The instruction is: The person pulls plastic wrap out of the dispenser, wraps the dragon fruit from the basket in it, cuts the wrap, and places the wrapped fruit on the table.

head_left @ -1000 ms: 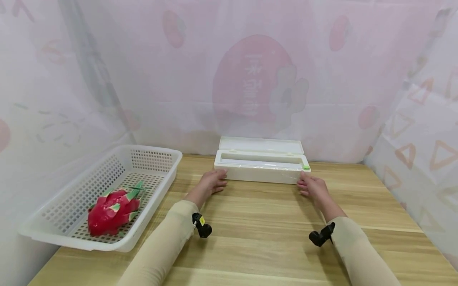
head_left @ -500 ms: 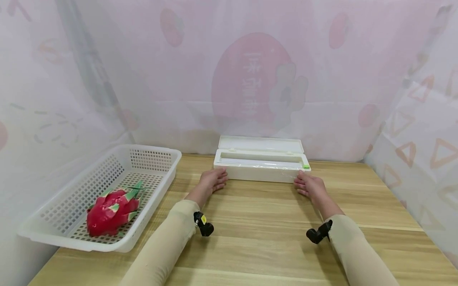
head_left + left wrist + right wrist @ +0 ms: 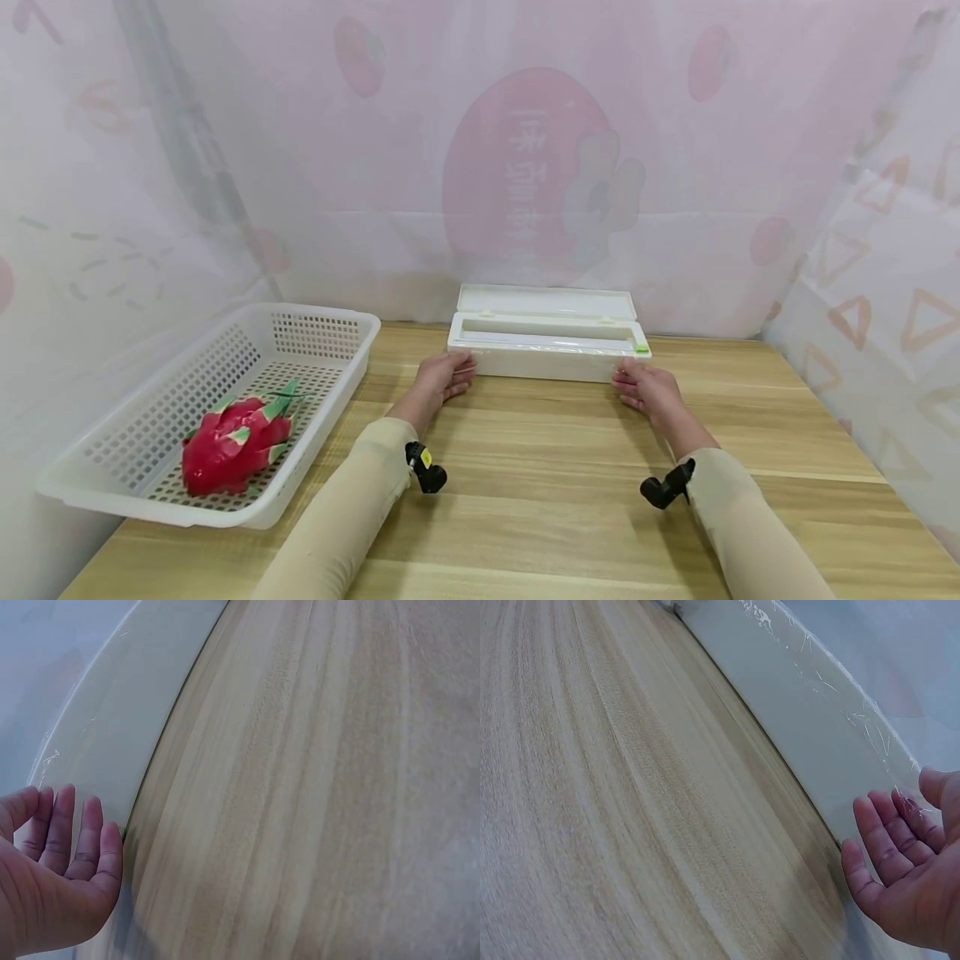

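Note:
A white cling film dispenser (image 3: 551, 367) stands at the back of the table, its lid (image 3: 546, 301) raised behind it. Clear cling film (image 3: 877, 742) drapes over the front edge, with creases catching the light. At the left front corner, my left hand (image 3: 441, 379) pinches the film's edge between thumb and index finger, the other fingers loosely bent against the front wall. My right hand (image 3: 651, 390) pinches the film the same way near the right corner; wrinkles run to its fingertips in the right wrist view. A small green slider (image 3: 641, 348) sits at the dispenser's right end.
To the left, a white perforated plastic basket (image 3: 322, 446) holds a red dragon fruit (image 3: 236, 442) with green tips. The wooden table (image 3: 540, 500) spreads out in front of the dispenser. Printed curtains (image 3: 540, 167) hang close behind and on both sides.
My right hand has shifted slightly left along the dispenser's front. The left hand stays at the left corner, and the view has tilted a little.

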{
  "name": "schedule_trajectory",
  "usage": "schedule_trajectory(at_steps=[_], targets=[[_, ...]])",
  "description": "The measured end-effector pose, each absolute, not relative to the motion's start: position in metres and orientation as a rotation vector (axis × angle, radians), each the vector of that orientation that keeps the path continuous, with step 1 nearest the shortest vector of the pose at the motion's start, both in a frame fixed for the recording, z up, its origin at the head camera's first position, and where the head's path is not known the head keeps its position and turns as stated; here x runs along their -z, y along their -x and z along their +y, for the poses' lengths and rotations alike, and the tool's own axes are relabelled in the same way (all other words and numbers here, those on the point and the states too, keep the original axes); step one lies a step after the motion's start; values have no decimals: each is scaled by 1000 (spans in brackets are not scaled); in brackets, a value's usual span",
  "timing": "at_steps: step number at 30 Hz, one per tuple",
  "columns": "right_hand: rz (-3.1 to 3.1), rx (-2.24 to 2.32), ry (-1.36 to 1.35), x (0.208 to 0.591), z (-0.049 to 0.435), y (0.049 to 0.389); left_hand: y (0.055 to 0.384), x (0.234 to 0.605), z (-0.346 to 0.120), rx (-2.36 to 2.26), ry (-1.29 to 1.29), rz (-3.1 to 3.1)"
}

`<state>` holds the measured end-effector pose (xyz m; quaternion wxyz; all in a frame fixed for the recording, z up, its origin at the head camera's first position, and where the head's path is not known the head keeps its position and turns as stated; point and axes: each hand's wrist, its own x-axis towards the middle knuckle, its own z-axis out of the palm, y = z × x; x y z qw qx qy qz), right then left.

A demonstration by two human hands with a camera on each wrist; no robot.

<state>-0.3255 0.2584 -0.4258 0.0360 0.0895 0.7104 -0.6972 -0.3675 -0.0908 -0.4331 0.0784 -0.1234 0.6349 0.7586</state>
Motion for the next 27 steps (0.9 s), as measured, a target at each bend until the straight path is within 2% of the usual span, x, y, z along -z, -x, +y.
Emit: schedule_trajectory(at_steps=[10, 27], targets=[[2169, 2149, -268, 425, 258, 326, 368, 434, -93, -2268, 270, 1904], [2085, 2209, -218, 425, 263, 323, 370, 432, -87, -2356, 298, 1860]])
